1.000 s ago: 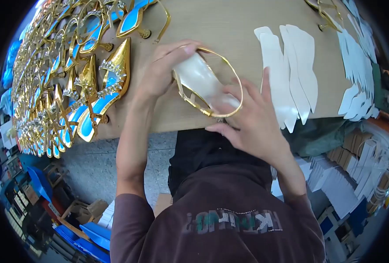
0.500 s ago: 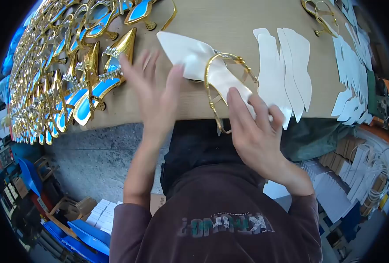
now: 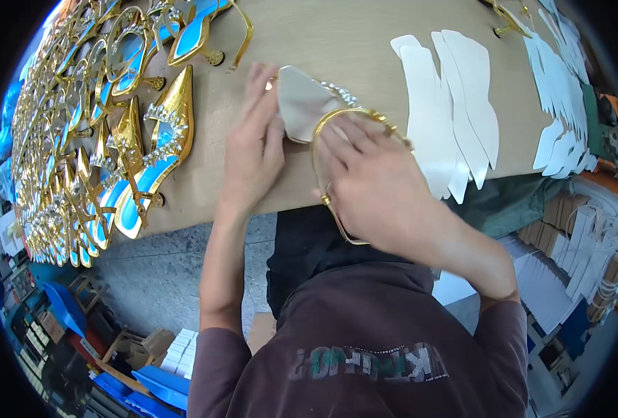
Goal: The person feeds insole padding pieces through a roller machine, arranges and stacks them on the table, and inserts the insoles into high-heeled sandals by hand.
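A gold high-heeled shoe with rhinestones (image 3: pixel 342 94) and a looped gold ankle strap (image 3: pixel 317 164) lies at the middle of the table. A white insole (image 3: pixel 302 104) covers its front part. My left hand (image 3: pixel 252 143) is closed at the pointed toe end, fingers along the far side and thumb near the edge. My right hand (image 3: pixel 382 184) reaches through the strap, fingers bent and pressed down on the insole over the arch. It hides the heel end of shoe and insole, and its fingertips are slightly blurred.
Rows of gold shoes (image 3: pixel 173 118) with blue footbeds fill the table's left side. Several loose white insoles (image 3: pixel 462 104) lie right of my hands, with more white pieces (image 3: pixel 552 104) at the far right edge. Another gold shoe (image 3: pixel 507 24) is at the back right.
My left hand has moved from open beside the shoe to gripping its toe. My right hand has slid forward from the heel end to inside the strap. The shoe has turned slightly.
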### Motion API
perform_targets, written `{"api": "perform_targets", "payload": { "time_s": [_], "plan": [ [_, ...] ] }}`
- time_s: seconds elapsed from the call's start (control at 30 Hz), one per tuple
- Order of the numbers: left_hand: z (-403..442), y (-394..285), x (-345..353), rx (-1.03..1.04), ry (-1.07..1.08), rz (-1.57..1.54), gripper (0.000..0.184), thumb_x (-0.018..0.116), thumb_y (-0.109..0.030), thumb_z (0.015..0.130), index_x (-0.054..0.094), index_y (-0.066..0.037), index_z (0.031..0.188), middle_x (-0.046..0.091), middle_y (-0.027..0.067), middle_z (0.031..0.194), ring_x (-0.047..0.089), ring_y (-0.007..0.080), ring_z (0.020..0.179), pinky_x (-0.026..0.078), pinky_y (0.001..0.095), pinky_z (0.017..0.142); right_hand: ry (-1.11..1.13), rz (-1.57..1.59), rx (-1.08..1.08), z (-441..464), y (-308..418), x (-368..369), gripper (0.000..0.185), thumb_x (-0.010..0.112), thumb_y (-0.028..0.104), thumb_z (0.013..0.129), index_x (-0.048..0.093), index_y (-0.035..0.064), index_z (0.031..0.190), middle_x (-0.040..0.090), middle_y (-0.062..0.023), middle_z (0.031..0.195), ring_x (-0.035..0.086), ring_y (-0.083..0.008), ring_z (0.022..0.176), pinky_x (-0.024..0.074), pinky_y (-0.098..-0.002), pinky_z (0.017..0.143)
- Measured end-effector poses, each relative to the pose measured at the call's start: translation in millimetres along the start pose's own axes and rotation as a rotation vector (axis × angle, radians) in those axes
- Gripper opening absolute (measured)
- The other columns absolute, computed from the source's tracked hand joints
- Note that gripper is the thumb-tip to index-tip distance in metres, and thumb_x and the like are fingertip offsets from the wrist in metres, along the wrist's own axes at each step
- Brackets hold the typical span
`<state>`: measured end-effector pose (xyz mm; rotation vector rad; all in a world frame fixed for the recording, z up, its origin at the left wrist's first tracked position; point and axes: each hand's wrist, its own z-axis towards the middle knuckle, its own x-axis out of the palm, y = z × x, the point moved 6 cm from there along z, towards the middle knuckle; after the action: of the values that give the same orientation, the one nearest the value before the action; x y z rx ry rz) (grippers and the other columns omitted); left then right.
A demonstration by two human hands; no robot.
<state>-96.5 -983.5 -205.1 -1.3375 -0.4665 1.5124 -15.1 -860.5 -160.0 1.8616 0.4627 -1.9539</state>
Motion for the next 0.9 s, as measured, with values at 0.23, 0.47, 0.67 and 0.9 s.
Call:
{"api": "perform_targets", "payload": {
  "time_s": [0.23,0.47,0.67,0.9],
  "plan": [
    [5,-3,10,0.230,0.328,0.014,0.052,0.055,0.008,0.082,0.069,-0.015,0.127,0.052,0.0129,0.147,0.035,0.0339,0.146,0.026,0.0433,0.121,0.098,0.253,0.034,16,-15,6,0.046,0.058,0.035,0.093,0.065,-0.0082,0.106,0.067,-0.0242,0.106,0.062,-0.0348,0.099,0.0479,-0.0432,0.090],
    [3,11,12,0.137,0.332,-0.141,0.051,0.056,0.009,0.081,0.072,-0.014,0.123,0.053,0.0110,0.146,0.034,0.0345,0.146,0.024,0.0451,0.122,0.192,0.365,0.102,34,-18,34,0.047,0.053,0.037,0.096,0.065,-0.0080,0.105,0.066,-0.0252,0.106,0.060,-0.0380,0.103,0.0480,-0.0467,0.092],
    [11,-8,5,0.074,0.320,-0.142,0.040,0.058,0.005,0.083,0.072,-0.008,0.118,0.060,0.0118,0.137,0.048,0.0336,0.136,0.032,0.0418,0.117,-0.038,0.354,-0.003,24,-9,27,0.045,0.052,0.032,0.094,0.063,-0.0085,0.108,0.063,-0.0272,0.113,0.056,-0.0409,0.107,0.0487,-0.0481,0.092],
    [36,-77,-47,0.241,-0.300,0.336,0.024,0.060,-0.005,0.089,0.064,-0.002,0.112,0.071,0.0145,0.096,0.066,0.0249,0.087,0.052,0.0360,0.079,-0.411,0.361,-0.197,7,24,-20,0.047,0.059,0.029,0.090,0.057,-0.0088,0.118,0.057,-0.0276,0.121,0.053,-0.0424,0.111,0.0423,-0.0493,0.100]
  ]
}}
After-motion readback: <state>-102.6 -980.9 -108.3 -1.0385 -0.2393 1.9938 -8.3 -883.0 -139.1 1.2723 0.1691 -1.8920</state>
